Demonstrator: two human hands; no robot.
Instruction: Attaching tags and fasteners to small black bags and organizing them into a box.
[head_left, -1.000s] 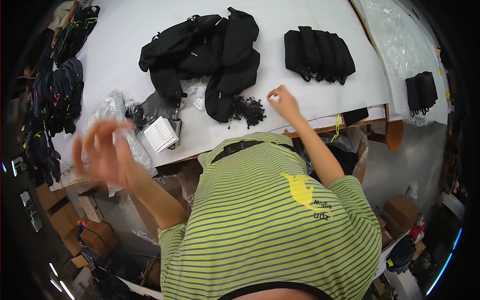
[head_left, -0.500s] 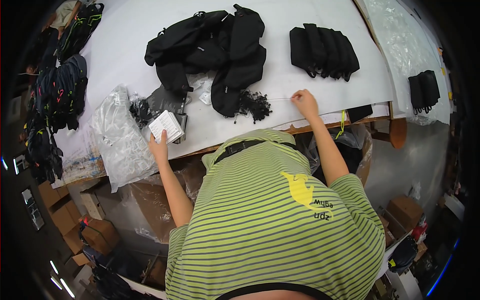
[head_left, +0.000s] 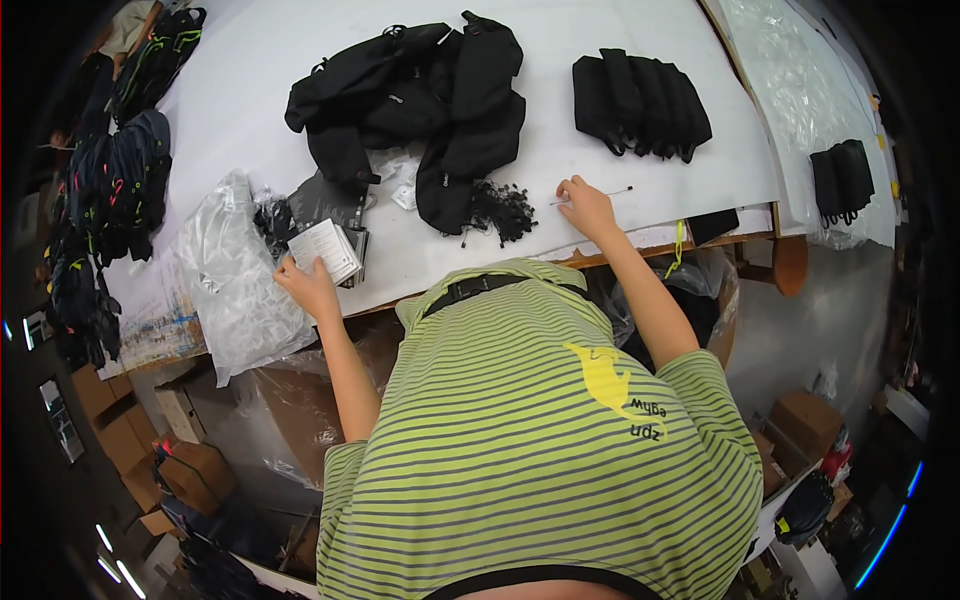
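Note:
My left hand (head_left: pixel 308 286) rests at the near edge of a small stack of white cards (head_left: pixel 326 250) on the white table (head_left: pixel 250 90), fingers curled on the stack's lower corner. My right hand (head_left: pixel 587 206) lies near the table's front edge and pinches a thin black tie (head_left: pixel 610 192) that stretches to the right. A heap of small black ties (head_left: pixel 498 208) sits just left of that hand. Behind it lies a pile of black bags (head_left: pixel 420 95).
A row of folded black bags (head_left: pixel 640 95) lies at the back right. Crumpled clear plastic bags (head_left: pixel 235 285) hang over the table's left front edge. Dark bags with coloured trim (head_left: pixel 110 190) are piled at far left. Cardboard boxes (head_left: pixel 125 440) stand on the floor below.
My left hand has come down from mid-air to the white card stack. My right hand has slid right along the table's front edge and now holds a thin tie.

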